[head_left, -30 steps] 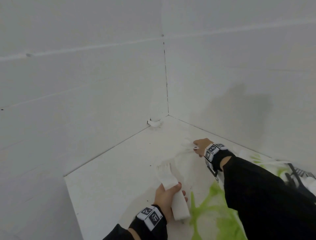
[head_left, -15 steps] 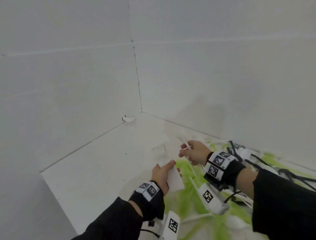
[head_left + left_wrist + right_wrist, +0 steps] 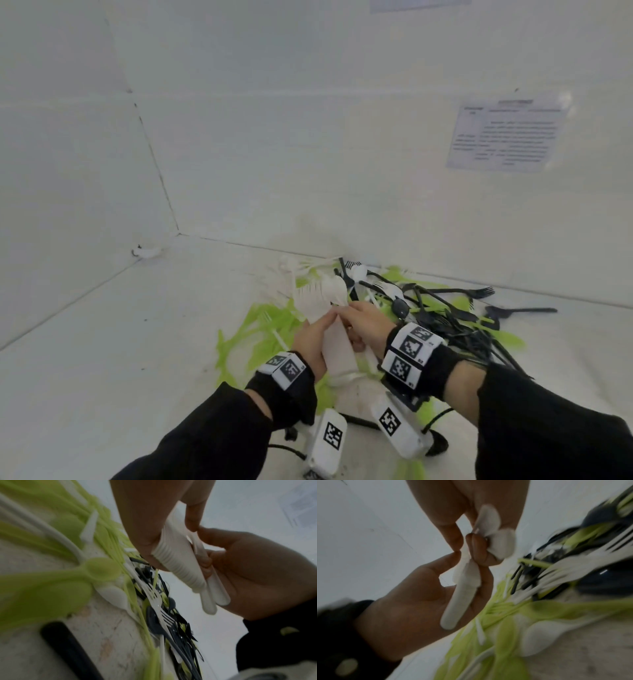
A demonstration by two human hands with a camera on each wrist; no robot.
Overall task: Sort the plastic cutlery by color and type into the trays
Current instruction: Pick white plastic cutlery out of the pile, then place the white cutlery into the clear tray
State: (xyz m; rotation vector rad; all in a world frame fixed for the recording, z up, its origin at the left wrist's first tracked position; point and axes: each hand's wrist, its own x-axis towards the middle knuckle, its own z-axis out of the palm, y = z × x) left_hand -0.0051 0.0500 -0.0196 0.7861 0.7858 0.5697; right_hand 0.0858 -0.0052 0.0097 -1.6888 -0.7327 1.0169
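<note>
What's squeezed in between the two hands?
In the head view, a stack of white forks sits between the left hand and the right hand.

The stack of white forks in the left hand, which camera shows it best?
Left wrist: the stack of white forks fills mid-frame, its layered handles sharp in the left hand. The head view shows tines and handles, smaller. The right wrist view is blurred, with one handle.

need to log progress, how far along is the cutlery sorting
Early. Done: a stack of white forks is gathered in the left hand. In hand: the right hand holds a few white spoons against that stack. Left: the mixed pile of green, black and white cutlery still lies on the table; no trays are in view.
</note>
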